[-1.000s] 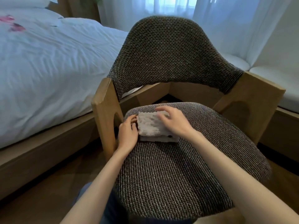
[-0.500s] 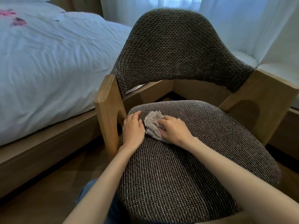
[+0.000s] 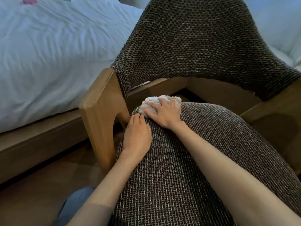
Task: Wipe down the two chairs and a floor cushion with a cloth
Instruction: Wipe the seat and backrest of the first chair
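Observation:
A chair with a dark woven seat (image 3: pixel 187 168), a matching curved backrest (image 3: pixel 200 46) and light wooden arms (image 3: pixel 102 115) fills the view. A fluffy pale cloth (image 3: pixel 152 101) lies bunched at the seat's back left edge. My right hand (image 3: pixel 164 113) lies on top of the cloth with spread fingers, pressing it onto the seat. My left hand (image 3: pixel 137 136) rests palm down on the seat's left edge, just in front of the cloth, fingertips close to it.
A bed with a white duvet (image 3: pixel 53 51) and a wooden frame (image 3: pixel 40 137) runs along the left, close to the chair's arm. Wooden floor (image 3: pixel 48 185) lies between them. A white cushioned ledge (image 3: pixel 288 51) sits behind the chair at right.
My right hand has pushed the cloth away from me, from the seat's left middle to its back left edge. My left hand stayed on the seat's left edge. The view moved closer.

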Demonstrator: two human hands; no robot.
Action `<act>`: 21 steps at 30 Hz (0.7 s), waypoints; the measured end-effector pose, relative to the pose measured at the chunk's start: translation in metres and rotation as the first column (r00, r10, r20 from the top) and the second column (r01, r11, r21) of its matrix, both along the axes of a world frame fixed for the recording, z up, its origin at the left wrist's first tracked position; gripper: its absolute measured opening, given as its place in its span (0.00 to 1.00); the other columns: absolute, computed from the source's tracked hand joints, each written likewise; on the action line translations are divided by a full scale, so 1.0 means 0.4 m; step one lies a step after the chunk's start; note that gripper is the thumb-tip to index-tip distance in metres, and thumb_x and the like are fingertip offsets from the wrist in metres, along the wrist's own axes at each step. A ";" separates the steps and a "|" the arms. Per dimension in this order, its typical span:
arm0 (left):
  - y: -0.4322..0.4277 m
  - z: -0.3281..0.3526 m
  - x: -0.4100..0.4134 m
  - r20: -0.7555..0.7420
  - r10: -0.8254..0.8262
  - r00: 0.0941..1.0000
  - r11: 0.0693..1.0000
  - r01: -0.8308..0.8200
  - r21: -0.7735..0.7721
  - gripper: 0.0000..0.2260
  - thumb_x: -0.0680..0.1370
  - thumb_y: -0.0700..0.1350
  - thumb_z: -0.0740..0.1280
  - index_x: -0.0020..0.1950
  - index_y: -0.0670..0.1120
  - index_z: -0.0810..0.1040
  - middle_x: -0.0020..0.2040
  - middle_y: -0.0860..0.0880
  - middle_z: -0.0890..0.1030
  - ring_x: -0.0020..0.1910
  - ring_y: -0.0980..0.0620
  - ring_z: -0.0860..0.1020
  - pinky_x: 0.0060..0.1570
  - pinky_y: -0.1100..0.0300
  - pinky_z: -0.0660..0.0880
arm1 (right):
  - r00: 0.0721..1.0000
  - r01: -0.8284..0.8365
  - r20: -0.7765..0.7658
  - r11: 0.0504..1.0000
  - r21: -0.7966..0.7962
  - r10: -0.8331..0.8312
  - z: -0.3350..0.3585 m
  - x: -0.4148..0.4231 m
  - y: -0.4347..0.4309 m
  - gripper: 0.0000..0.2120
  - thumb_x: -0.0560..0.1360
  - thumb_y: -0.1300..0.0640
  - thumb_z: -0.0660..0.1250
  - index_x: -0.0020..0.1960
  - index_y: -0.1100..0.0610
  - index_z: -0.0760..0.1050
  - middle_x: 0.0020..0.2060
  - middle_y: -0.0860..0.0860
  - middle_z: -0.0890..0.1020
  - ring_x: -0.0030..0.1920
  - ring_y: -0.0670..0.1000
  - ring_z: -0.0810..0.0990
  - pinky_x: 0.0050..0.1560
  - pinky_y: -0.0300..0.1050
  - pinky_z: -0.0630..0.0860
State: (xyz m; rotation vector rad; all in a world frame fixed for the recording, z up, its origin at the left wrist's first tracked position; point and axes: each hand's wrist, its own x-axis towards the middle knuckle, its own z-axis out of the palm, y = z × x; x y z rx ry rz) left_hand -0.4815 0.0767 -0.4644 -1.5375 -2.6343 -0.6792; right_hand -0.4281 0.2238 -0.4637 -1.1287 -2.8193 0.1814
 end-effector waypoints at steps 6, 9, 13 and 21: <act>0.044 -0.003 0.013 -0.112 -0.013 0.994 0.986 -0.006 -0.164 0.22 0.83 0.49 0.50 0.76 0.45 0.58 0.75 0.41 0.62 0.74 0.41 0.59 0.74 0.46 0.55 | 0.992 -0.112 -0.047 0.989 0.098 0.117 0.024 0.034 0.045 0.21 0.77 0.38 0.59 0.68 0.42 0.71 0.58 0.56 0.72 0.52 0.62 0.76 0.47 0.53 0.74; 0.054 -0.007 0.014 -0.110 -0.018 0.994 0.975 -0.007 -0.222 0.22 0.83 0.50 0.49 0.77 0.51 0.56 0.77 0.41 0.58 0.75 0.39 0.55 0.74 0.43 0.52 | 0.996 -0.075 -0.032 0.987 0.143 0.081 0.025 0.109 0.089 0.19 0.76 0.40 0.62 0.64 0.45 0.74 0.54 0.56 0.73 0.49 0.61 0.79 0.41 0.52 0.74; 0.069 -0.006 0.013 -0.059 -0.028 0.998 0.969 0.013 -0.246 0.22 0.83 0.52 0.48 0.77 0.56 0.56 0.78 0.42 0.55 0.76 0.38 0.51 0.74 0.41 0.48 | 0.970 0.242 -0.038 0.935 0.259 -0.241 0.016 0.299 0.197 0.22 0.75 0.36 0.60 0.64 0.45 0.75 0.55 0.58 0.73 0.52 0.62 0.74 0.47 0.54 0.73; 0.071 0.000 0.024 -0.055 -0.011 0.998 0.973 -0.002 -0.229 0.22 0.83 0.54 0.47 0.77 0.55 0.57 0.78 0.43 0.55 0.76 0.38 0.51 0.74 0.41 0.48 | 0.936 0.346 -0.107 0.930 0.124 -0.334 0.020 0.271 0.194 0.28 0.73 0.30 0.59 0.63 0.46 0.77 0.58 0.55 0.78 0.56 0.63 0.74 0.55 0.56 0.71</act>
